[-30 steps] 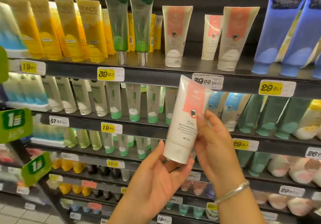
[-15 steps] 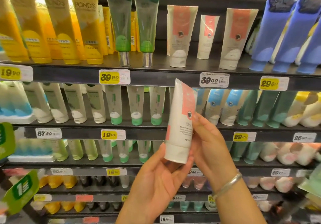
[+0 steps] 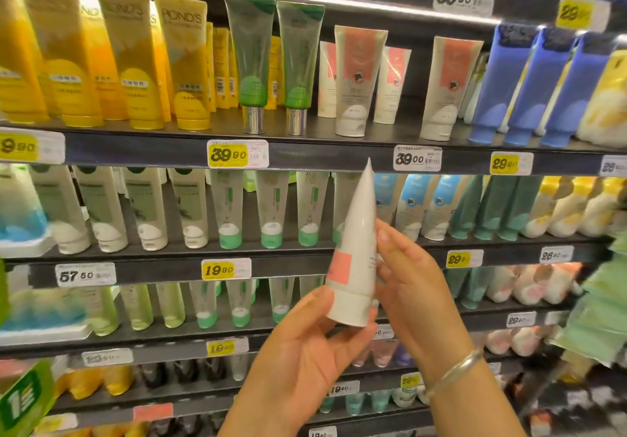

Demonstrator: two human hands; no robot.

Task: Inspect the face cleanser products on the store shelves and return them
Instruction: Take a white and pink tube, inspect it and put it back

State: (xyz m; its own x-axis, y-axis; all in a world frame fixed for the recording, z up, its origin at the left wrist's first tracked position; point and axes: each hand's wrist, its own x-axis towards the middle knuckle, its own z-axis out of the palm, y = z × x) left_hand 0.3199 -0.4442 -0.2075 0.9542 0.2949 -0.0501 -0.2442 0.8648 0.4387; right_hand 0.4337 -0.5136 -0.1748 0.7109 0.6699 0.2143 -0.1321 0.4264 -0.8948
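White and coral, the cleanser tube point(image 3: 354, 253) stands cap-down and nearly upright between both hands, its crimped tip pointing up toward the shelf edge just beside the 39.00 price tag point(image 3: 417, 158), its narrow side turned to the camera. The left hand point(image 3: 305, 351) cradles the cap end, thumb and fingers curled round it from below; the right hand point(image 3: 407, 277) pinches the body from the right side with its fingertips. Its home looks to be the gap point(image 3: 407, 124) among the matching coral tubes point(image 3: 358, 77) on the shelf point(image 3: 305, 151) directly above, so the long axis already aims at that slot. The right hand sits higher and probably has the shorter lift.
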